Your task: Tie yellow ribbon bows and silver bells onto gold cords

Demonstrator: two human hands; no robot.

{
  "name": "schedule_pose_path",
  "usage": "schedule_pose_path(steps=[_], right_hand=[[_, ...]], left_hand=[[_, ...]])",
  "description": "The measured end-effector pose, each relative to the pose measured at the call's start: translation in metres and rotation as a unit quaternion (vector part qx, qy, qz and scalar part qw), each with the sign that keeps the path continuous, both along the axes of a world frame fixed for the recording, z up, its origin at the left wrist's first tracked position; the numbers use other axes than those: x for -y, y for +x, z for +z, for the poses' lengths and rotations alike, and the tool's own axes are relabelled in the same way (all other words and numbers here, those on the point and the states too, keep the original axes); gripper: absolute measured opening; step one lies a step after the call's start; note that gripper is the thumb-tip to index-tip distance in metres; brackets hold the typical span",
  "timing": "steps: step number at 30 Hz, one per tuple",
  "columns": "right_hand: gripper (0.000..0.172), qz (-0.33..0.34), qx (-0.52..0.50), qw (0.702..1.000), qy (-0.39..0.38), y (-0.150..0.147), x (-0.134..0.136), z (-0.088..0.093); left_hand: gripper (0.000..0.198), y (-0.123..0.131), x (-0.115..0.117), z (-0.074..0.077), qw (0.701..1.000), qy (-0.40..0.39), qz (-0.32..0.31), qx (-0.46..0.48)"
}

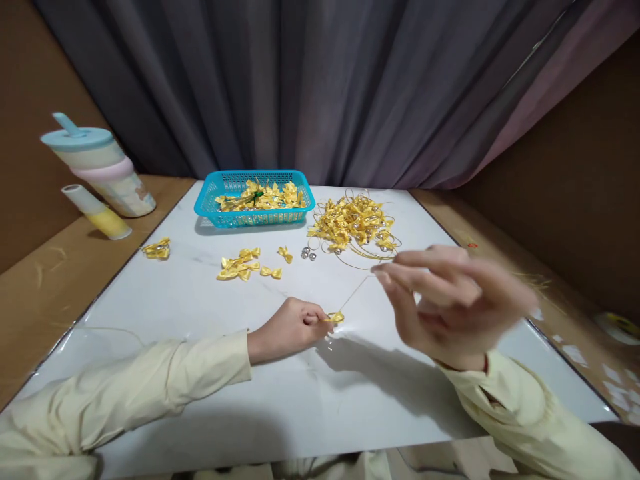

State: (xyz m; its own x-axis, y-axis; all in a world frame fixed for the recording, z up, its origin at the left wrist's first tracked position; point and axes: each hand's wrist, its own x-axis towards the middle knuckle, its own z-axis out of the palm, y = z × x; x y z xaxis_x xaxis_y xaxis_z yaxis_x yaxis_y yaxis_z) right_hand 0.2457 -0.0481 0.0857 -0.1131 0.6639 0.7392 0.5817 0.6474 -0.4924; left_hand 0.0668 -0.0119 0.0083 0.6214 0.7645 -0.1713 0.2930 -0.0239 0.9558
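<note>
Left grip (295, 328) pinched on small yellow piece (337, 317); right grip (445, 293) pinched on thread (356, 293), straight between.

The person wears 2 long sleeves, both pale yellow like butter. The left sleeve (125, 387), over the left side of the bench (165, 303), has lots of wrinkles and 1 wide, flat cuff (215, 363). The right sleeve (535, 417), by the right side of the bench, looks baggy, with a crinkly seam and a small dark gap near its end. The left hand (293, 327) and right hand (445, 307) are bare; the right looks blurry.
</note>
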Motion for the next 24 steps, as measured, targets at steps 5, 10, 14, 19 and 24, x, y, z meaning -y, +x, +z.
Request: schedule_pose_path(steps=[5, 10, 14, 19, 24], right_hand=[[0.037, 0.063, -0.314, 0.918, -0.236, -0.004, -0.012, 0.005], [0.034, 0.177, -0.378, 0.811, -0.410, -0.002, 0.009, 0.010], [0.037, 0.162, -0.390, 0.784, -0.455, 0.002, 0.029, 0.005], [0.036, 0.139, -0.402, 0.775, -0.467, 0.009, 0.037, -0.004], [0.037, 0.111, -0.394, 0.785, -0.466, 0.016, 0.036, -0.007]], left_hand=[[0.031, 0.000, 0.003, -0.002, 0.999, 0.050, -0.009, -0.008], [0.023, -0.001, 0.002, -0.001, 0.998, 0.056, 0.002, -0.009], [0.021, -0.003, 0.001, -0.003, 0.996, 0.083, 0.015, 0.003], [0.019, -0.004, 0.001, -0.004, 0.995, 0.099, 0.019, 0.000], [0.019, -0.005, 0.001, -0.003, 0.995, 0.103, 0.007, -0.004]])
